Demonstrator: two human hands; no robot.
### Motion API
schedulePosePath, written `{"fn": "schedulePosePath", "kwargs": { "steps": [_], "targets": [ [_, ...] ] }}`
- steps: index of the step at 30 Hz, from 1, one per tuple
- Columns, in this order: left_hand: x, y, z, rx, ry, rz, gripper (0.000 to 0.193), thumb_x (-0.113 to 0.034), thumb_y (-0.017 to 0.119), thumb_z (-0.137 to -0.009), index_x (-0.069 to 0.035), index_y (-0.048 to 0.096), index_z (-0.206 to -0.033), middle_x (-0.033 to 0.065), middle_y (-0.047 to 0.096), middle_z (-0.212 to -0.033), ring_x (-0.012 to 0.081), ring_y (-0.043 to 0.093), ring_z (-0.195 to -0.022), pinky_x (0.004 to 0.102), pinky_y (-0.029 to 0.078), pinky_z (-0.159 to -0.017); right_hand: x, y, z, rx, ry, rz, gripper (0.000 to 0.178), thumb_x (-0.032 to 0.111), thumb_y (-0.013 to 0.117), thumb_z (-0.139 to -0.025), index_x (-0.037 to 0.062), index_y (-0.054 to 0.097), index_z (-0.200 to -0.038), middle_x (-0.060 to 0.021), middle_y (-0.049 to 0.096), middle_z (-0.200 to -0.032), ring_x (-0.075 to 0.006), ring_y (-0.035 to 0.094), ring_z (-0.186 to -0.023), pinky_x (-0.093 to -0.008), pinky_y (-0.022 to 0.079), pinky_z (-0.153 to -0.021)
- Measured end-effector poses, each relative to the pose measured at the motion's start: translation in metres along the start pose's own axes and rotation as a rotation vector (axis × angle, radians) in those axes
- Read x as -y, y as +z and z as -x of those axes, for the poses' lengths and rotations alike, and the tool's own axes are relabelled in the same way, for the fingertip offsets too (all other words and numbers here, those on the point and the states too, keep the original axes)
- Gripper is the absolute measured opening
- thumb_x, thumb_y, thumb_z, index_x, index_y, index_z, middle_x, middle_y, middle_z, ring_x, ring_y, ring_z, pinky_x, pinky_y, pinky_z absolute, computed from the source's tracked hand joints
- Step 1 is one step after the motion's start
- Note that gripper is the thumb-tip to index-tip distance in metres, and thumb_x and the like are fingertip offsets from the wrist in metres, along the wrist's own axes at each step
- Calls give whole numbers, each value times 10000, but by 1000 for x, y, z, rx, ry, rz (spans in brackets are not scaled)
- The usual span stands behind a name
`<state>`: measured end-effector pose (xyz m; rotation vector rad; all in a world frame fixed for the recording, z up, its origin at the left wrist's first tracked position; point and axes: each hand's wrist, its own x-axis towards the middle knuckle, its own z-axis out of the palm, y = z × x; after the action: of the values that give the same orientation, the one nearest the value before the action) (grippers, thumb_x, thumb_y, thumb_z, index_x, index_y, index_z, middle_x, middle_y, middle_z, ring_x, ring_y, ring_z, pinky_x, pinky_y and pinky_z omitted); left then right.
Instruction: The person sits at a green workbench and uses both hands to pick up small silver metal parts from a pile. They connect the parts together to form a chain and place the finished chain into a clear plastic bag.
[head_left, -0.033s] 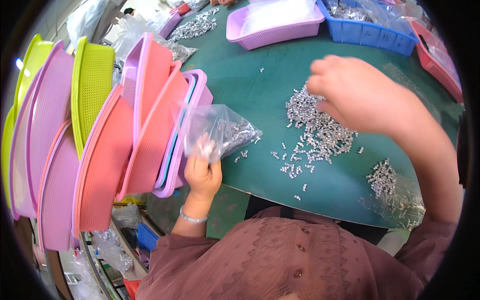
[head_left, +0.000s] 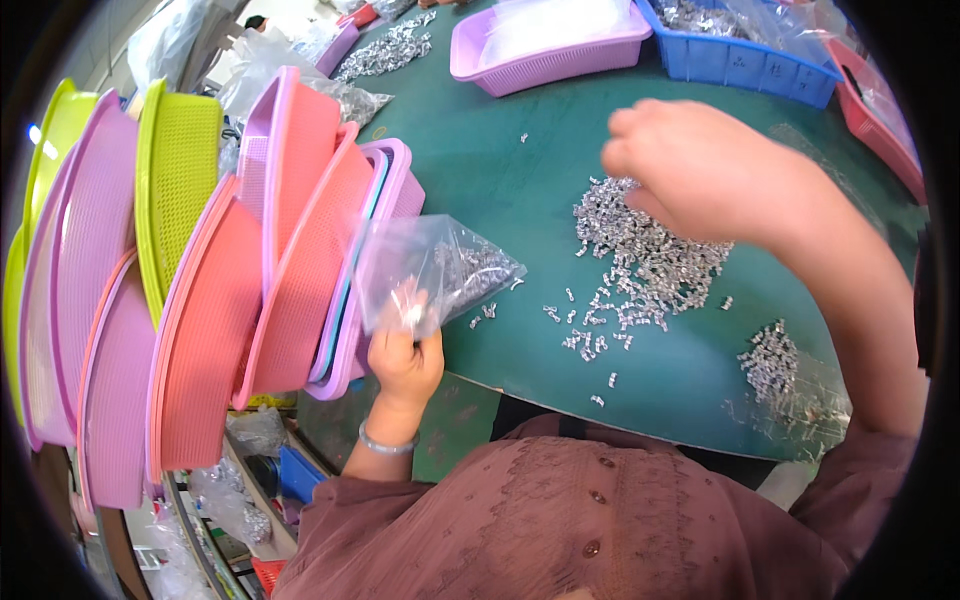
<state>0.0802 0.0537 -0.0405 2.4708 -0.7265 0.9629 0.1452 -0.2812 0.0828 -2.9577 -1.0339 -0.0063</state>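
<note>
My left hand (head_left: 403,352) is closed on the edge of a clear plastic bag (head_left: 385,265), a bracelet round its wrist. Small shiny metal parts lie in the bag's far corner, which rests on the green table (head_left: 480,180). Above the far edge of a loose pile of the same metal parts (head_left: 665,260) hovers my right hand (head_left: 680,165). Its fingers are curled together and slightly blurred; what they hold, if anything, is hidden. Nearer me, a smaller heap of metal parts (head_left: 770,360) sits at the right.
Stacked plastic baskets in pink (head_left: 215,340), purple (head_left: 105,230) and green (head_left: 180,180) stand on the left. Along the far side are a purple basket (head_left: 550,65), a blue crate (head_left: 745,70) and a red basket (head_left: 880,130). More metal parts (head_left: 390,50) lie at the far left.
My right hand has shifted slightly away and to the left over the pile. My left hand still holds the bag in nearly the same place.
</note>
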Motion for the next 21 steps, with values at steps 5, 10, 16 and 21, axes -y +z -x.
{"fn": "schedulePosePath", "kwargs": {
  "steps": [5, 10, 16, 21],
  "targets": [
    [-2, 3, 22, 130, -167, 72, 312, 37, 570, -842, 74, 586, -1151, 212, 630, -1140, 343, 605, -1064, 405, 443, -958, -26, 18, -67, 110, -12, -65, 157, 79, 669, -770, -19, 641, -889, -172, 617, -939, -354, 614, -937, -432, 499, -826],
    [5, 1, 42, 145, -234, 142, 426, -72, 480, -893, 67, 461, -1295, 208, 516, -1289, 297, 506, -1171, 383, 380, -1022, -63, 47, -78, -214, -191, -121, 177, 85, 650, -795, -34, 643, -926, -169, 644, -934, -330, 645, -895, -425, 516, -815],
    [2, -10, 40, 316, -336, 88, 484, -64, 444, -914, 58, 347, -1372, 201, 420, -1386, 295, 434, -1243, 406, 322, -1068, -85, 71, -98, -45, -127, -244, 199, 115, 629, -821, -35, 638, -951, -181, 644, -951, -326, 646, -890, -418, 520, -810],
    [2, -11, 33, 337, -302, 63, 499, -60, 441, -905, 61, 352, -1381, 205, 425, -1384, 313, 406, -1282, 427, 296, -1091, -69, 70, -131, -9, -124, -353, 220, 140, 611, -842, -36, 633, -972, -190, 644, -965, -322, 647, -886, -413, 524, -805]
  ]
}}
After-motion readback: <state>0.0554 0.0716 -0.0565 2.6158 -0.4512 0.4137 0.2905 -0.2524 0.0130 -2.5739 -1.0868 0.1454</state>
